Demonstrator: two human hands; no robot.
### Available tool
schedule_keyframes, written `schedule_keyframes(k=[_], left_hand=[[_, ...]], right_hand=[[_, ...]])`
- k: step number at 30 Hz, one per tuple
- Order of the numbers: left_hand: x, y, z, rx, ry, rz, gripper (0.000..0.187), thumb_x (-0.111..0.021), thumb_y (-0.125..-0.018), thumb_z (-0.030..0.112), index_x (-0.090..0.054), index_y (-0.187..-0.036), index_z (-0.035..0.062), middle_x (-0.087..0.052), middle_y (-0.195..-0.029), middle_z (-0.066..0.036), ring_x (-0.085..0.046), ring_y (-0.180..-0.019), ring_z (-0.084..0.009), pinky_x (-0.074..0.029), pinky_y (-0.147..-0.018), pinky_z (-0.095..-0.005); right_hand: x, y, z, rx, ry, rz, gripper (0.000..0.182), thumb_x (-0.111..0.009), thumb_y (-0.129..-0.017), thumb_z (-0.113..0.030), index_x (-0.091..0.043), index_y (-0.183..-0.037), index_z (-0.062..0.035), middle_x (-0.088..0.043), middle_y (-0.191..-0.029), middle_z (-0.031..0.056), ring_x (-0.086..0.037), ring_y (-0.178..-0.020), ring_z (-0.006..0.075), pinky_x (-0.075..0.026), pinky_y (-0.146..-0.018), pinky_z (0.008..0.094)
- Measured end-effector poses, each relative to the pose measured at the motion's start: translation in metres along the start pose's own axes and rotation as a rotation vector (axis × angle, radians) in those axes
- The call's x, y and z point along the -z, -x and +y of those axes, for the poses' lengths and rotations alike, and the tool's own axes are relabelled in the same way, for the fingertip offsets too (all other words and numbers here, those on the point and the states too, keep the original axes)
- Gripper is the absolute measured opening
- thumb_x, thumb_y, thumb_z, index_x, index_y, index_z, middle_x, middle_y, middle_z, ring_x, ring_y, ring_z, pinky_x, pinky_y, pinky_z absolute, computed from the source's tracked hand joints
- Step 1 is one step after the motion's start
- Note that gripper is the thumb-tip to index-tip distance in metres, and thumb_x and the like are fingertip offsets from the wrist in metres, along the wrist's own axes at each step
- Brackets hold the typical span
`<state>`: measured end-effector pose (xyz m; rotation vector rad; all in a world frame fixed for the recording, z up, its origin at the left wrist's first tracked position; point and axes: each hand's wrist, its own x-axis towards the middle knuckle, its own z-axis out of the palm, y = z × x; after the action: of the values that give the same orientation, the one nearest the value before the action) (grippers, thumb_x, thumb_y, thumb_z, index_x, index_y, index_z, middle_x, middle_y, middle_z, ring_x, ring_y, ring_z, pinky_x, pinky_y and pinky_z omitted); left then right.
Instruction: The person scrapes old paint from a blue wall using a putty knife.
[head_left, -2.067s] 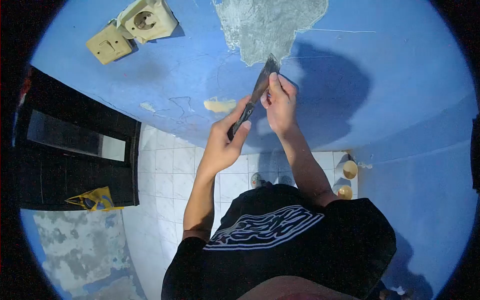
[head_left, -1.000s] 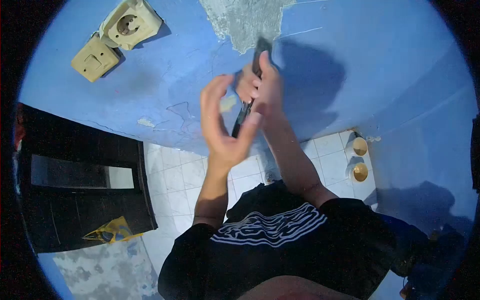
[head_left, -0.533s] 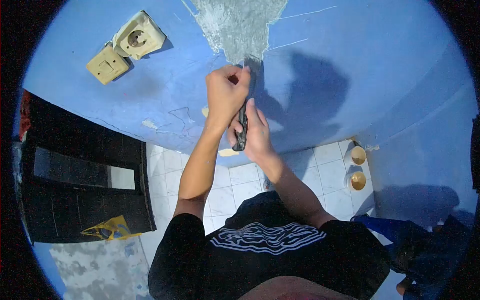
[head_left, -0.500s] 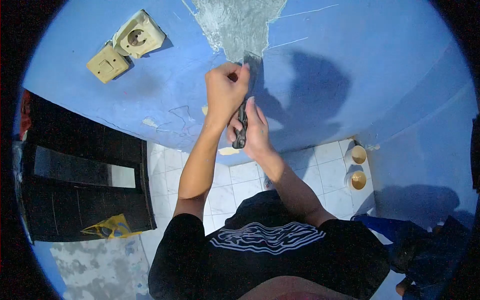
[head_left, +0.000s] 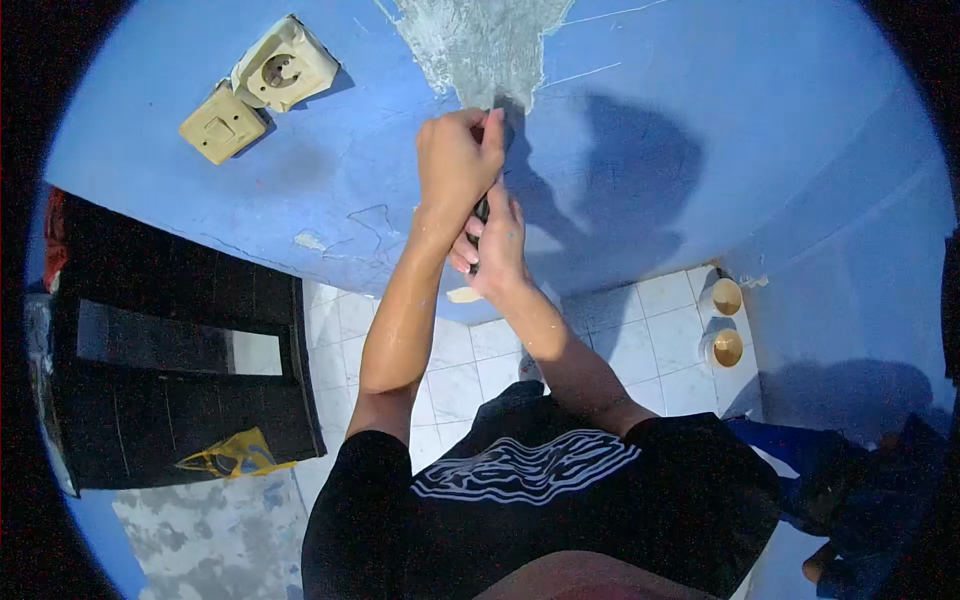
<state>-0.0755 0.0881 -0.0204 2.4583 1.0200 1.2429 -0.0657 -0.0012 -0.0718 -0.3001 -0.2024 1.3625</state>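
Note:
A scraper with a black handle (head_left: 482, 210) is held against the blue wall (head_left: 400, 60), just below a grey patch of bare or plastered surface (head_left: 490, 50). My left hand (head_left: 455, 165) is closed at the scraper's blade end, by the patch's lower tip. Lower down, my right hand (head_left: 500, 240) wraps its fingers round the handle. Most of the blade is hidden behind my left hand.
A socket (head_left: 285, 70) and a switch (head_left: 220, 125) are on the wall at upper left. Dark furniture (head_left: 180, 360) with a yellow bag (head_left: 240, 455) stands at left. Two tubs (head_left: 724, 347) sit on the tiled floor (head_left: 620, 320) at right.
The blade now shows much less, and my right hand covers more of the handle. The view has shifted slightly, with the patch a little higher.

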Motion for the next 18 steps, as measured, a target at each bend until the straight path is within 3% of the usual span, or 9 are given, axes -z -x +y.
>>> schedule_keyframes(k=[2,5,15,18], left_hand=[[0.0,-0.007,-0.001,-0.003,0.001,0.043,0.035,-0.067,-0.088,0.028,-0.067,-0.07,-0.0019,-0.058,-0.056,-0.019,-0.054,-0.047,-0.0355,-0.043,-0.052,-0.0423],[0.0,-0.019,-0.001,-0.09,-0.122,-0.005,0.036,-0.066,-0.088,0.029,-0.067,-0.069,-0.0014,-0.058,-0.057,-0.02,-0.056,-0.05,-0.0384,-0.044,-0.054,-0.0446],[-0.01,-0.017,0.01,-0.179,-0.136,0.036,0.037,-0.065,-0.09,0.029,-0.068,-0.068,0.0004,-0.06,-0.058,-0.02,-0.058,-0.054,-0.0411,-0.046,-0.055,-0.0455],[-0.004,-0.004,0.001,-0.13,-0.175,0.052,0.037,-0.064,-0.09,0.028,-0.067,-0.067,-0.0001,-0.06,-0.058,-0.02,-0.058,-0.052,-0.0402,-0.046,-0.055,-0.045]], right_hand=[[-0.004,-0.009,-0.003,0.02,0.023,-0.017,0.039,-0.037,-0.104,-0.041,-0.05,-0.082,-0.0121,-0.035,-0.054,-0.0058,-0.035,-0.034,0.0087,-0.029,-0.03,0.0268],[-0.004,-0.018,0.0,0.051,0.007,-0.024,0.04,-0.036,-0.105,-0.043,-0.051,-0.085,-0.0116,-0.036,-0.055,-0.006,-0.035,-0.034,0.0088,-0.03,-0.03,0.0268],[0.011,-0.025,0.001,0.195,0.04,-0.096,0.045,-0.032,-0.105,-0.043,-0.049,-0.081,-0.0099,-0.037,-0.055,-0.0035,-0.036,-0.033,0.0086,-0.03,-0.029,0.0254],[0.006,-0.005,0.0,0.055,0.09,-0.008,0.043,-0.035,-0.104,-0.048,-0.045,-0.084,-0.0122,-0.037,-0.057,-0.0026,-0.035,-0.033,0.0096,-0.03,-0.029,0.0278]])
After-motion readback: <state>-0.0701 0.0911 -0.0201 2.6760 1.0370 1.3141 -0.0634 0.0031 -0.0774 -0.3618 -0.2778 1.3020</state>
